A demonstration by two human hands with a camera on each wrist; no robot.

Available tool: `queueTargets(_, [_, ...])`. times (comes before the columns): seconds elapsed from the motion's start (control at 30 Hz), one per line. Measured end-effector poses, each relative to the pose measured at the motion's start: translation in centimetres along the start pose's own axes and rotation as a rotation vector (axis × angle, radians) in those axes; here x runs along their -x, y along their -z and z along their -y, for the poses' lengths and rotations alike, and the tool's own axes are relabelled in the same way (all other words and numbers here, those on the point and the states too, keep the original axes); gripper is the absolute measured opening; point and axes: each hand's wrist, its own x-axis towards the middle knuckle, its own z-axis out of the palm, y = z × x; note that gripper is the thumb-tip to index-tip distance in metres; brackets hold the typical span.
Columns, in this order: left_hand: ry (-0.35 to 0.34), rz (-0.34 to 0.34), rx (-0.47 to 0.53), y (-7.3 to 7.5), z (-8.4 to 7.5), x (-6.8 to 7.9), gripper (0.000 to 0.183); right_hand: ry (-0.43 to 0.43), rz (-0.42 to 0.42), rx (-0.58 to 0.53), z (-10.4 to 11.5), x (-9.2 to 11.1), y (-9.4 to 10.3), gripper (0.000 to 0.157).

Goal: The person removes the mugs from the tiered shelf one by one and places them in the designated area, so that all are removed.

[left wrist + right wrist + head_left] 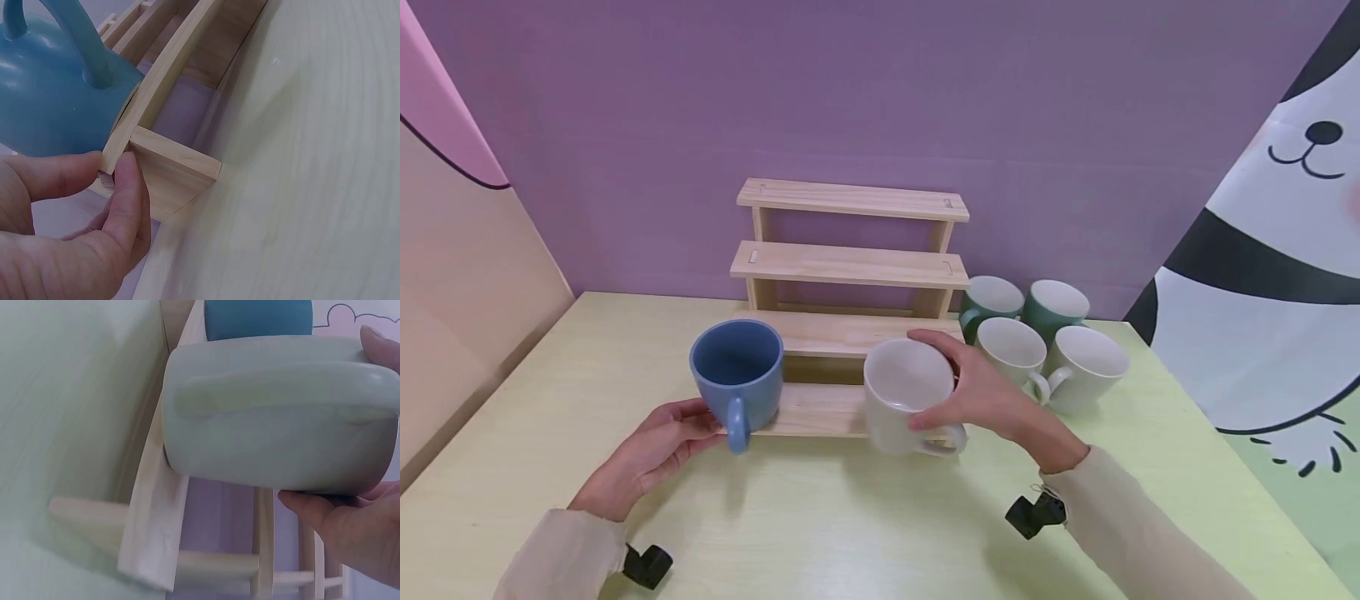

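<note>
A wooden tiered shelf (853,263) with several steps stands against the back wall. On the left of its lowest step sits a blue mug (752,406), handle toward me. My left hand (658,450) pinches the left end of that step between thumb and fingers, just beside the mug's base; the left wrist view shows this pinch on the board (156,94). My right hand (985,396) grips a white mug (889,417) around its rim and side, at the right part of the lowest step. In the right wrist view this mug's (269,444) base meets the board's edge.
Right of the shelf, two green mugs (1047,323) stand behind two white mugs (1084,385), close together. A purple wall (865,92) rises behind the pale table (820,533). The upper steps (850,262) hold no mugs.
</note>
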Motion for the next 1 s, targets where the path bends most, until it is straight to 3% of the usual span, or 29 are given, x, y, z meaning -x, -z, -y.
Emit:
queueTargets(0.4, [0.006, 0.003, -0.018, -0.1, -0.1, 0.0, 0.049, 0.003, -0.053, 0.011, -1.1, 2.3, 2.0, 0.091])
queueTargets(0.8, [-0.005, 0.034, 0.025, -0.1, -0.2, 0.0, 0.034, -0.008, -0.101, -0.012, -2.1, 5.0, 3.9, 0.087])
queueTargets(1.0, [0.007, 0.020, 0.016, -0.1, -0.2, 0.0, 0.040, -0.024, -0.124, 0.007, -2.4, 6.1, 4.7, 0.088])
